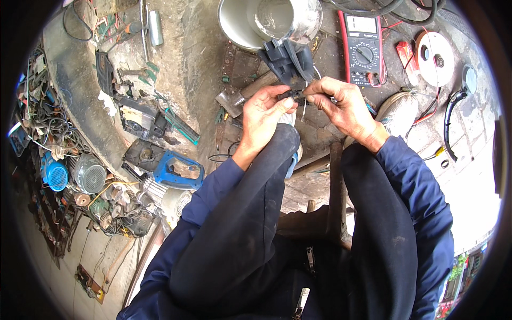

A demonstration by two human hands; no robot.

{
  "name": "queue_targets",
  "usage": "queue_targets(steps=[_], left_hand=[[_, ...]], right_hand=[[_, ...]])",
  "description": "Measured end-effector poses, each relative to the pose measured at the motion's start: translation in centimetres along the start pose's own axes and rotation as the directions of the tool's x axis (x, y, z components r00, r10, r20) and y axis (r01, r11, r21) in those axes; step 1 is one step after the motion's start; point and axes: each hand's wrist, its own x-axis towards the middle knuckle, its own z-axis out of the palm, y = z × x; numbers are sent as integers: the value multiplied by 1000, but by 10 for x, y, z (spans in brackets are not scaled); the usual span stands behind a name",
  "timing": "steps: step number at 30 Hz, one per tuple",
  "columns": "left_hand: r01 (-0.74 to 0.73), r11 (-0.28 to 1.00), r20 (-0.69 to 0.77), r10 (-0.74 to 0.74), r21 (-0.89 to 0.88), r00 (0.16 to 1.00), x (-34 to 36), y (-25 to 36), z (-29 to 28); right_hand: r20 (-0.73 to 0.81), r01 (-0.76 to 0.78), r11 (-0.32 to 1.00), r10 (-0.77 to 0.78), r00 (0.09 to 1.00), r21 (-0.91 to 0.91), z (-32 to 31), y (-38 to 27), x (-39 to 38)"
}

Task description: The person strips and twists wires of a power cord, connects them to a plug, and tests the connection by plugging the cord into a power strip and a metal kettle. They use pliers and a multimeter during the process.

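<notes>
My left hand is pinched on a small dark part above my left knee, fingers curled around it. My right hand grips the same part from the right, thumb and forefinger closed at its end; what exactly sits between those fingertips is too small to make out. Just beyond my fingers lies a black plastic housing, with a pale thin wire or rod near it. A hammer-like tool with a grey metal head is on the ground behind my left hand.
A steel pot, red multimeter, red object, white disc and curved black piece lie ahead. To the left are a blue power tool and piled motors and cables. A wooden stool is between my legs.
</notes>
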Motion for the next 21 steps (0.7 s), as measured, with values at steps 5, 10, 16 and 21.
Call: queue_targets(steps=[5,10,16,21], left_hand=[[2,1000,2,-2,-17,1000,1,0,0],[-15,999,-26,14,-33,1000,1,-1,0],[-16,1000,-33,16,-15,999,1,-1,0],[-6,1000,-37,6,-11,999,1,0,0]], right_hand=[[-1,100,993,-100,995,-61,3,4,-2],[71,145,935,-129,989,-324,-7,14,-10],[332,321,737,-138,933,-594,-6,35,-19],[350,374,679,-182,919,-631,-3,51,-21]])
